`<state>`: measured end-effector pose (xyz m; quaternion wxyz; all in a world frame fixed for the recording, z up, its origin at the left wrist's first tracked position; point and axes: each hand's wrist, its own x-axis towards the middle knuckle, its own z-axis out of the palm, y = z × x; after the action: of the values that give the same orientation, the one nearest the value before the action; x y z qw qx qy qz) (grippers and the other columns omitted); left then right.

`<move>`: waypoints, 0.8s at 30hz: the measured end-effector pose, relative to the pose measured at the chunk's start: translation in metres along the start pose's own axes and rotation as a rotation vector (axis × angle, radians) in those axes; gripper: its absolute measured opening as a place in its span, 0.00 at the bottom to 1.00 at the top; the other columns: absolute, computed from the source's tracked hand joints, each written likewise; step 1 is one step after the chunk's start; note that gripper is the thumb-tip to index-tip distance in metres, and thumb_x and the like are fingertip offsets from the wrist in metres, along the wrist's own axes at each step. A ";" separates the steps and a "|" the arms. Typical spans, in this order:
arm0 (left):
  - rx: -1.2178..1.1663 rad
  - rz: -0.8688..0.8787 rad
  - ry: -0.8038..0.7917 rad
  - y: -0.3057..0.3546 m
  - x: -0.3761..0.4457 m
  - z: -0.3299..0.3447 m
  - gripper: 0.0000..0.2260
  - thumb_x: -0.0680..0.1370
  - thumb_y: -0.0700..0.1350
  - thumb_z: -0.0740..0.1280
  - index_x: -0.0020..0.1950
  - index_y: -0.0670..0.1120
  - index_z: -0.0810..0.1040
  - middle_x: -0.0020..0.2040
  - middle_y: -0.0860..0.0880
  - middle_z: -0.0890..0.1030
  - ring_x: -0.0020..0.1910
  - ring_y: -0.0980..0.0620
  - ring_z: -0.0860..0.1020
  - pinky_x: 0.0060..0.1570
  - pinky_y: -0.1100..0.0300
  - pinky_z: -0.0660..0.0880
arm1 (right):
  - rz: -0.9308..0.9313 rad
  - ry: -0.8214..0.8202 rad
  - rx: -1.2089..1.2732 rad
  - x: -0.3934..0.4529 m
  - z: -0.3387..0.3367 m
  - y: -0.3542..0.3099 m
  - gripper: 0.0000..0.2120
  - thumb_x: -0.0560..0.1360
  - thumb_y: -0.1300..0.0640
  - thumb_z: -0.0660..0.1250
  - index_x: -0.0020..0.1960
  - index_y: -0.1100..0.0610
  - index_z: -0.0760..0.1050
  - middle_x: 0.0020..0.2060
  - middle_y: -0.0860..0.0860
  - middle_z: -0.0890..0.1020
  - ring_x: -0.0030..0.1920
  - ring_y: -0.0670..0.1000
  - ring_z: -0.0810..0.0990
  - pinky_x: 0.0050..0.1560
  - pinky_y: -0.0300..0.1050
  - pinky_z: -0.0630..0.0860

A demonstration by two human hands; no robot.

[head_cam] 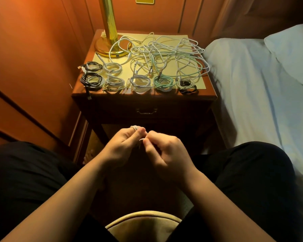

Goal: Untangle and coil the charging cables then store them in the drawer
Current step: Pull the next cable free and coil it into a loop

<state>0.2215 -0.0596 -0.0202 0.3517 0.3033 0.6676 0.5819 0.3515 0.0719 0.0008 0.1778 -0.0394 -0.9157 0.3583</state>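
Observation:
Both hands are held together low in front of the nightstand. My left hand (124, 144) grips a small white cable coil (136, 127) that pokes out above its fingers. My right hand (162, 149) pinches the end of the same white cable between fingertips. On the nightstand top, a tangle of white and mint cables (166, 53) lies at the back. Several coiled cables sit in rows at the front: black coils (92, 81), white coils (140, 83), a mint coil (164, 82). The drawer (146, 111) below is closed, its metal handle visible.
A brass lamp base (110, 46) stands at the nightstand's back left. A bed with white sheets (262, 81) is on the right, an orange wall on the left. My legs in black flank a cream seat edge (143, 222).

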 end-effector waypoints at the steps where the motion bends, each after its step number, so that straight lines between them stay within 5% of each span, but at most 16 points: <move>1: -0.039 0.005 -0.037 0.002 -0.002 0.007 0.19 0.83 0.55 0.59 0.46 0.45 0.82 0.43 0.45 0.81 0.43 0.46 0.78 0.47 0.49 0.76 | -0.006 0.016 0.001 0.002 -0.006 0.002 0.12 0.84 0.50 0.59 0.47 0.54 0.76 0.39 0.45 0.79 0.39 0.47 0.78 0.38 0.47 0.74; 7: -0.243 -0.063 -0.159 0.011 -0.009 0.031 0.23 0.83 0.58 0.53 0.35 0.44 0.71 0.29 0.48 0.66 0.29 0.49 0.66 0.32 0.57 0.68 | 0.126 0.149 0.133 0.010 -0.018 0.022 0.10 0.82 0.48 0.69 0.45 0.52 0.76 0.37 0.46 0.81 0.39 0.50 0.82 0.38 0.55 0.79; 11: -0.554 -0.171 -0.138 0.013 -0.010 0.034 0.21 0.82 0.55 0.58 0.31 0.50 0.67 0.28 0.51 0.61 0.26 0.53 0.61 0.27 0.59 0.65 | 0.327 0.032 0.450 0.015 -0.005 0.027 0.11 0.81 0.44 0.69 0.46 0.50 0.79 0.34 0.57 0.80 0.33 0.53 0.76 0.33 0.53 0.72; 14: -0.826 -0.215 -0.079 0.016 -0.012 0.036 0.22 0.84 0.53 0.56 0.30 0.49 0.66 0.28 0.51 0.60 0.25 0.54 0.61 0.26 0.61 0.66 | 0.464 -0.089 0.622 0.016 0.018 0.027 0.14 0.81 0.41 0.64 0.46 0.49 0.81 0.37 0.52 0.82 0.38 0.50 0.78 0.39 0.55 0.74; 17: -1.099 -0.277 0.053 0.017 -0.006 0.031 0.21 0.84 0.53 0.57 0.32 0.47 0.68 0.29 0.52 0.63 0.26 0.55 0.65 0.29 0.62 0.71 | 0.517 -0.205 0.491 0.013 0.030 0.025 0.18 0.83 0.41 0.59 0.51 0.51 0.83 0.43 0.53 0.86 0.42 0.57 0.83 0.47 0.60 0.79; 20: -1.214 -0.275 0.209 0.016 0.002 0.024 0.17 0.85 0.51 0.59 0.40 0.46 0.75 0.34 0.52 0.73 0.32 0.56 0.75 0.41 0.59 0.80 | 0.510 -0.255 0.299 0.010 0.029 0.020 0.18 0.87 0.48 0.57 0.46 0.56 0.78 0.31 0.48 0.77 0.28 0.42 0.72 0.32 0.46 0.69; 24: -1.143 -0.158 0.368 0.013 0.011 0.008 0.15 0.86 0.47 0.57 0.50 0.42 0.80 0.42 0.47 0.84 0.43 0.51 0.85 0.55 0.53 0.83 | 0.475 -0.250 0.188 0.005 0.027 0.010 0.19 0.86 0.48 0.60 0.38 0.51 0.74 0.27 0.46 0.75 0.25 0.41 0.70 0.26 0.36 0.64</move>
<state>0.2220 -0.0441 -0.0094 0.3797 -0.0898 0.3196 0.8635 0.3372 0.0629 -0.0223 -0.0224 -0.1919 -0.8584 0.4752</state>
